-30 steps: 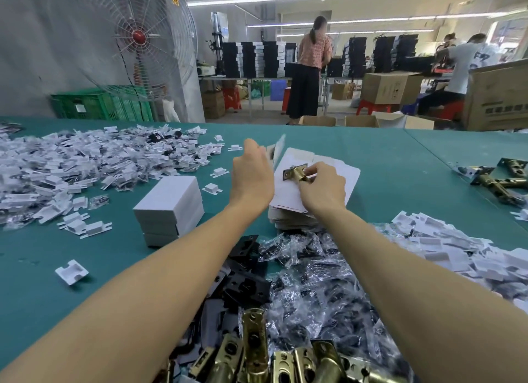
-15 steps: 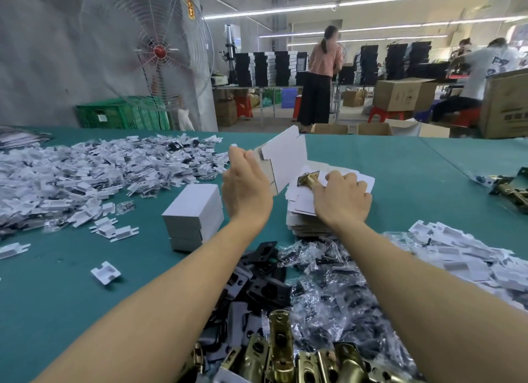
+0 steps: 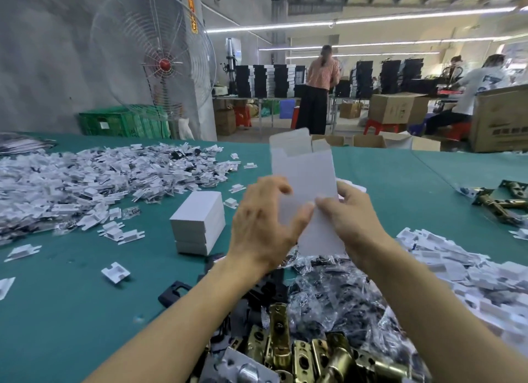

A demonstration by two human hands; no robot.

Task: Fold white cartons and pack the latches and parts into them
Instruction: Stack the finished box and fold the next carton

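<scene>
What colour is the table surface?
The cloth tabletop is teal green, best seen in head view.

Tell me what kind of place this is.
Probably a factory packing floor: the green table holds heaps of brass latches and white plastic parts, the left hand and right hand hold a white carton, and brown boxes stand behind.

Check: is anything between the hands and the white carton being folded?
Nothing visible is. The left hand and right hand both grip the white carton, which is held upright in the air above the table.
</scene>
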